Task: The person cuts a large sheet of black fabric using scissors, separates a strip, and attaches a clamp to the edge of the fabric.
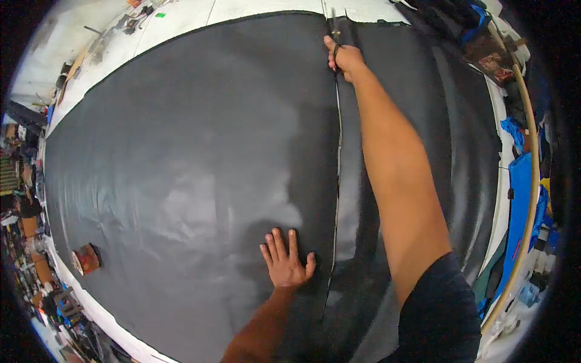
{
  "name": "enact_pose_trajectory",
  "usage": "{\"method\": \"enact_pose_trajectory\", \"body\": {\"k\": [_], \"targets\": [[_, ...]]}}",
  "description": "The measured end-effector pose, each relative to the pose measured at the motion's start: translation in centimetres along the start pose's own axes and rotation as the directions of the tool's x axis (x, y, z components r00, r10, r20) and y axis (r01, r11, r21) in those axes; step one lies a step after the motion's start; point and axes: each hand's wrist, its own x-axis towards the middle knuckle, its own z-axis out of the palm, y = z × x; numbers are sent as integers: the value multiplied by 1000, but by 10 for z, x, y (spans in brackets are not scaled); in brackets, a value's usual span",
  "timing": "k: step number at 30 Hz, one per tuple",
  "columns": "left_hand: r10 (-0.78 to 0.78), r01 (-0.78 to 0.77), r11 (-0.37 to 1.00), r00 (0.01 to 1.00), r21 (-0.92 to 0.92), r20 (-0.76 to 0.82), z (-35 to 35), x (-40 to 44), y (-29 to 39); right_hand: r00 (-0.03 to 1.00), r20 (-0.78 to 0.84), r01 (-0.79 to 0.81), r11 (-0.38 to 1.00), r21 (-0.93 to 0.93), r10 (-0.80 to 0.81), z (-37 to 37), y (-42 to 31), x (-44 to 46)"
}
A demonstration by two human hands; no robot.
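Evidently | right hand [349, 58] clamped on dark tool [336, 51], perhaps scissors, at far end of slit [338, 172] | left hand [287, 269] flat, fingers apart, on black sheet [181, 121] left of slit | sheet slipping could skew slit

Black sheet [242, 163]: smooth, leather-like, softly glossy. Sleeve [442, 308]: matt cloth. Curved pole [535, 175]: smooth, wood-like.

The left hand [287, 269] lies flat on black sheeting [169, 151].
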Motion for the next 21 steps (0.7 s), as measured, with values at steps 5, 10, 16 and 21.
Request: {"method": "enact_pose_trajectory", "body": {"k": [5, 10, 16, 21], "targets": [[-1, 1, 1000, 1000, -23, 19, -4, 0, 8, 975, -191, 139, 979, 149, -110, 5, 22, -130], [15, -15, 1000, 1000, -28, -1, -4, 0, 6, 897, -440, -132, 978, -160, 50, -32, 178, -465], [-2, 2, 999, 1000, -35, 7, -7, 3, 7, 749, -644, -356, 915, -191, 156, -27, 269, -781], [93, -95, 995, 989, -19, -112, 4, -3, 5, 832, -538, -415, 493, -764, -133, -3, 294, -793]]}}
